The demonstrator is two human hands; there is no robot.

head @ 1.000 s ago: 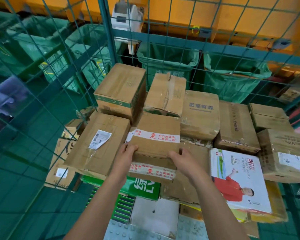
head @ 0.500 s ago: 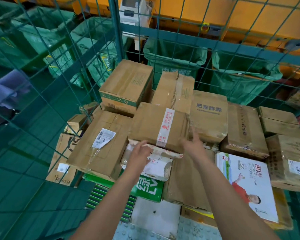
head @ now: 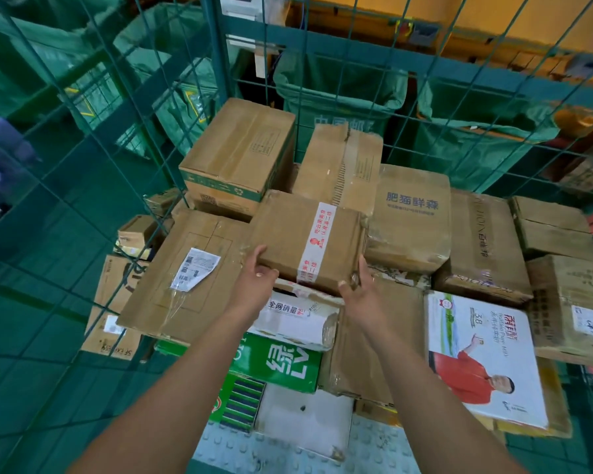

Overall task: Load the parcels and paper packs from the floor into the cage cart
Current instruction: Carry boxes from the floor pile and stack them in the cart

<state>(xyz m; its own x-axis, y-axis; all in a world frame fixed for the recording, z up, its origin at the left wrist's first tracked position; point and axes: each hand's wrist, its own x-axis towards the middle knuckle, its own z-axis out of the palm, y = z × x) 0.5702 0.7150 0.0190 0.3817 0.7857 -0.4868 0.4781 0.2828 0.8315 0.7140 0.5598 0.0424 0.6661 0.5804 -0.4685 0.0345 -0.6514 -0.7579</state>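
A brown parcel with a white and red tape strip (head: 305, 237) lies on top of the pile inside the green cage cart (head: 220, 80). My left hand (head: 254, 282) holds its near left corner, thumb on top. My right hand (head: 360, 292) holds its near right corner, fingers against the side. Under it sits a white printed pack (head: 298, 319) and a green pack (head: 278, 364). Around it lie a flat labelled parcel (head: 185, 275), a tall box (head: 240, 152) and several other cartons.
The cart's mesh walls (head: 83, 165) stand at left and back. Green mail sacks (head: 339, 97) hang behind the cart. A white box with a red-shirted figure (head: 483, 354) lies at right. Small cartons (head: 134, 234) sit outside the left mesh on the green floor.
The taped parcel was turned a quarter and set farther back on the pile, uncovering the white pack. Both hands shifted to its near corners.
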